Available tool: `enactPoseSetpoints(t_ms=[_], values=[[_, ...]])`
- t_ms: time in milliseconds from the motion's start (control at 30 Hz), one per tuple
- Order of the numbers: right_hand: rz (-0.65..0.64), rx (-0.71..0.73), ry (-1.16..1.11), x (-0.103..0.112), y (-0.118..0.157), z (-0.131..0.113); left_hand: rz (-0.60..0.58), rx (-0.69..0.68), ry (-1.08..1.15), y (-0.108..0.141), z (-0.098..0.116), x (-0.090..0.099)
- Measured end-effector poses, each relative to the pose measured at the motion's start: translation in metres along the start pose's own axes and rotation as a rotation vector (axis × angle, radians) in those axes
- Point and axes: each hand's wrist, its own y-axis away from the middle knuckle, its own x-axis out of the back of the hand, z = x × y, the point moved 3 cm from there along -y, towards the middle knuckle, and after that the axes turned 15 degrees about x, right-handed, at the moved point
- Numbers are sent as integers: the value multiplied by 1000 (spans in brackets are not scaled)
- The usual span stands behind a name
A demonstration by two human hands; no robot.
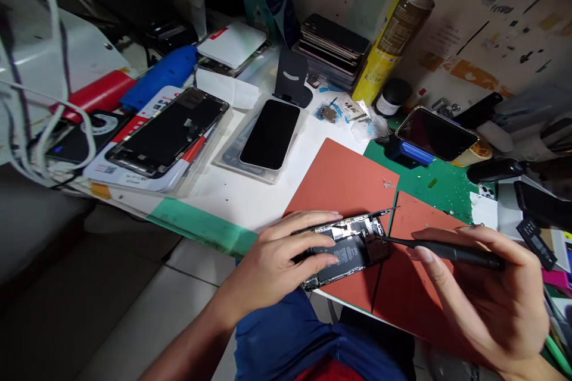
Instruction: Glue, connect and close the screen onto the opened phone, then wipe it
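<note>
An opened phone (346,255) with its battery and metal inner parts showing lies tilted over the front edge of a reddish-brown mat (344,181). My left hand (286,250) grips the phone's left part, fingers over its top edge and battery. In my right hand (482,280) is a slim black tool (451,252), pinched between thumb and fingers. The tool's thin tip meets the phone's right end, near the upper corner. Whether it touches a part there is too small to tell.
A phone (270,134) rests on a plastic case at the middle back. Left of it, a dark phone part (170,131) lies on a white box. A yellow spray can (395,30) and a propped phone (438,133) stand behind the mats. White cables (58,71) hang at the left.
</note>
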Motion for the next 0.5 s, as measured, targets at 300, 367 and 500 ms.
enactPoseSetpoints(t_ms=[300, 367, 500], values=[[-186, 237, 167, -10, -16, -5, -8, 19, -30, 1, 1, 1], [-196, 246, 166, -11, -18, -6, -11, 20, -34, 1, 0, 0], [-218, 255, 149, -12, -21, -8, -5, 16, -25, 2, -1, 0]])
